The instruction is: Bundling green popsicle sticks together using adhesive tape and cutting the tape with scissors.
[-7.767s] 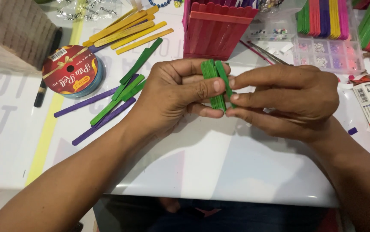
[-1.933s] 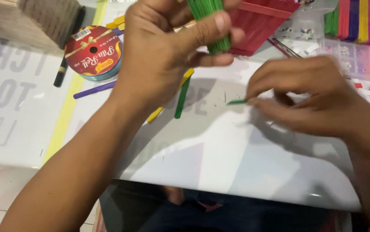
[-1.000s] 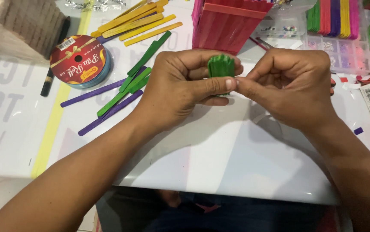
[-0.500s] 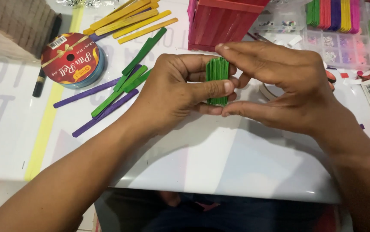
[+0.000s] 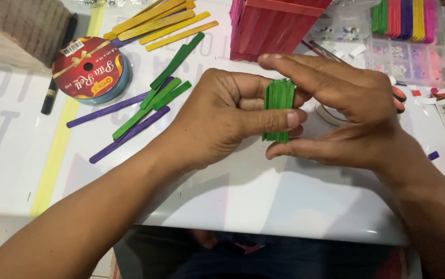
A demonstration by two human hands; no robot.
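Both your hands on a bundle of short green sticks, over the white table (image 5: 284, 206).
Your left hand (image 5: 222, 121) pinches the green stick bundle (image 5: 278, 109) upright; your right hand (image 5: 346, 116) presses its ends, fingers flat. Beyond: loose craft sticks (image 5: 150, 98), ribbon roll (image 5: 89, 70), red stick box (image 5: 274, 26).

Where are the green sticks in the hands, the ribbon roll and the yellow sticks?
green sticks (image 5: 278, 109), head view, middle of stack
ribbon roll (image 5: 88, 70), head view, red label
yellow sticks (image 5: 156, 21), head view, middle
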